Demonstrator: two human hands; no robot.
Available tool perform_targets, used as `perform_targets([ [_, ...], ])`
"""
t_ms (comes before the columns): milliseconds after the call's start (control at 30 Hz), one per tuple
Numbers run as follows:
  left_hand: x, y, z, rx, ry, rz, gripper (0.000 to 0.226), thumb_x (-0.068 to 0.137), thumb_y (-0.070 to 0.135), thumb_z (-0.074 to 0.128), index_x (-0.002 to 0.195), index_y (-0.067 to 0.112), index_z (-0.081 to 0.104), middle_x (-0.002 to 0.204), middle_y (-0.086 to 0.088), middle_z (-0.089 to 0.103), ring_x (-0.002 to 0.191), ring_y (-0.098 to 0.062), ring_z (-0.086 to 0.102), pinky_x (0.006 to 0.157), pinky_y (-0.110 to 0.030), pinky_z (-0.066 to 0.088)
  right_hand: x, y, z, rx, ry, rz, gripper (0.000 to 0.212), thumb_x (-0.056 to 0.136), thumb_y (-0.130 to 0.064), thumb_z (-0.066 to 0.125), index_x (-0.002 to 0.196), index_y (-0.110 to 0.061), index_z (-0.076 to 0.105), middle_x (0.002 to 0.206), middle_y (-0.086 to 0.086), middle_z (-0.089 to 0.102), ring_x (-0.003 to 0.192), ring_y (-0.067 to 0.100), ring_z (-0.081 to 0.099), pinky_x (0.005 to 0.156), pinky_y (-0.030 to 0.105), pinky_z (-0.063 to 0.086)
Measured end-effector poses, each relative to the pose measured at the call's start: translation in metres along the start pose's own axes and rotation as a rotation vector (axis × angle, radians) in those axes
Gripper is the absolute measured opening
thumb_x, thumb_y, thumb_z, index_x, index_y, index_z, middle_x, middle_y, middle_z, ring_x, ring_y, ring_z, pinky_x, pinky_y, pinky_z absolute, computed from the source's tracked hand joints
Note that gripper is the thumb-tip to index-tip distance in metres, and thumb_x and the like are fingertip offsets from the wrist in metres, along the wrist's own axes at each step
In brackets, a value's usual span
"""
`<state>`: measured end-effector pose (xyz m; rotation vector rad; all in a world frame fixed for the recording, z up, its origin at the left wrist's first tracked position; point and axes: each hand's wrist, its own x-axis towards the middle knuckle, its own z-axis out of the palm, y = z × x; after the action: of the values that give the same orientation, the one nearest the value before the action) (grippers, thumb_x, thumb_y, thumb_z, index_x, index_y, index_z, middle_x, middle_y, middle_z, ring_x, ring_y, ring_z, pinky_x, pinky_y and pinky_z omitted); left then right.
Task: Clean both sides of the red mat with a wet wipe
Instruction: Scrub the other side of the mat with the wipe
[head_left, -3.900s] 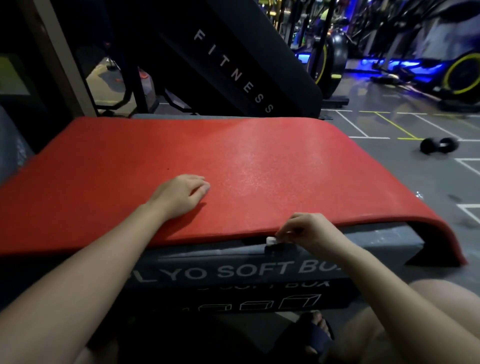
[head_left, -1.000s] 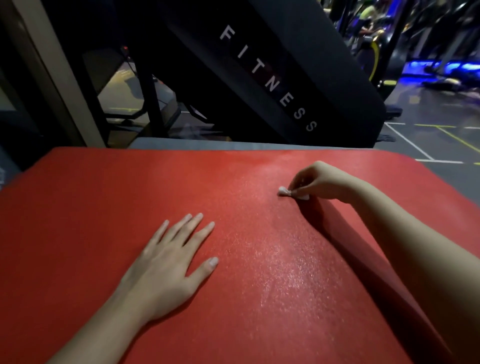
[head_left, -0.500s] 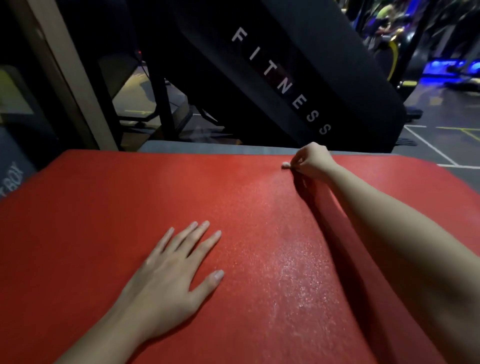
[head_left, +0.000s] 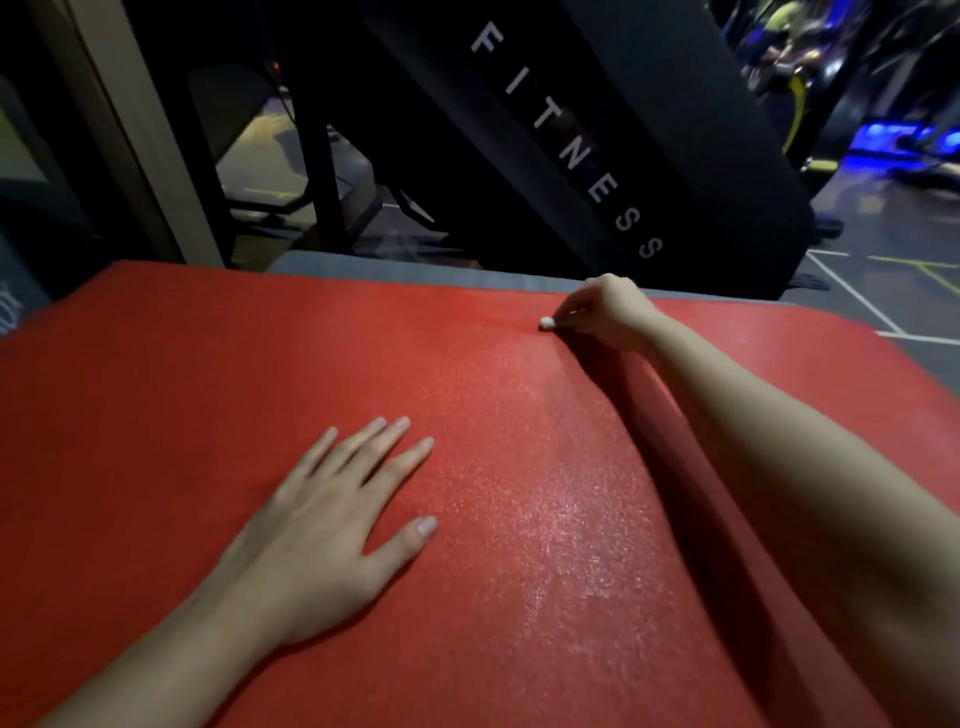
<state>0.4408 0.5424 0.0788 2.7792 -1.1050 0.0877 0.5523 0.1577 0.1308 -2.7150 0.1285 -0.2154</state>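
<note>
The red mat (head_left: 208, 395) lies flat over a grey soft box and fills most of the view. A shiny damp streak runs down its middle right. My left hand (head_left: 322, 525) rests flat on the mat with fingers spread. My right hand (head_left: 605, 312) reaches to the mat's far edge and pinches a small balled-up white wet wipe (head_left: 546, 323) against the surface. Only a bit of the wipe shows past my fingertips.
The grey soft box edge (head_left: 415, 267) shows just behind the mat. A black slanted panel (head_left: 571, 130) marked FITNESS rises behind it. A beige post (head_left: 130, 140) stands at the back left. Gym machines with blue lights stand on the grey floor (head_left: 883, 228) at the right.
My right hand slid the wipe from the mat's near edge up across the middle to the far edge. My left hand flattened out and stayed pressed on the mat.
</note>
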Motion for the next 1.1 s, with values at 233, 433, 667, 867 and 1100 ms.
perform_targets([
  [233,0.001,0.003,-0.004,0.015,-0.017,-0.017,0.079,0.088,0.078,0.001,0.160,0.044,0.006,0.169,0.016,-0.002,0.153,0.000,-0.011,0.126,-0.035,-0.004,-0.045,-0.010,-0.009,-0.058,-0.126,-0.113,0.007,0.083,-0.029,0.078,0.089,-0.026,0.080,0.085,0.000,0.072,0.076,0.017,0.066,0.069,0.026,0.047],
  [433,0.002,0.001,-0.003,-0.004,0.006,-0.018,0.078,0.089,0.077,0.007,0.160,0.043,0.014,0.169,0.013,0.010,0.154,-0.003,0.001,0.127,-0.037,0.003,-0.089,-0.011,-0.003,-0.045,-0.032,-0.183,0.008,0.084,-0.028,0.078,0.092,-0.025,0.080,0.087,-0.006,0.069,0.076,0.014,0.063,0.069,0.026,0.042],
  [667,0.001,-0.001,0.001,-0.015,0.031,-0.017,0.078,0.089,0.077,0.011,0.158,0.043,0.019,0.168,0.011,0.016,0.155,-0.007,0.010,0.127,-0.037,0.006,-0.161,-0.038,-0.009,-0.059,-0.103,-0.225,0.010,0.088,-0.030,0.074,0.095,-0.023,0.079,0.092,-0.003,0.069,0.078,0.013,0.063,0.073,0.025,0.047],
  [867,0.002,0.000,0.001,-0.020,0.038,-0.025,0.081,0.086,0.078,0.012,0.157,0.041,0.026,0.167,0.009,0.022,0.154,-0.009,0.015,0.127,-0.038,0.009,-0.201,-0.052,-0.019,-0.145,-0.134,-0.241,0.008,0.088,-0.025,0.073,0.095,-0.024,0.078,0.090,-0.006,0.068,0.078,0.010,0.057,0.071,0.022,0.042],
  [1100,0.004,-0.001,-0.003,-0.061,0.005,-0.028,0.092,0.078,0.085,0.013,0.157,0.040,0.028,0.167,0.007,0.021,0.154,-0.009,0.014,0.127,-0.037,0.007,-0.259,-0.077,-0.009,-0.040,-0.054,-0.108,0.010,0.087,-0.025,0.075,0.092,-0.017,0.080,0.091,0.002,0.070,0.079,0.018,0.063,0.069,0.020,0.038],
])
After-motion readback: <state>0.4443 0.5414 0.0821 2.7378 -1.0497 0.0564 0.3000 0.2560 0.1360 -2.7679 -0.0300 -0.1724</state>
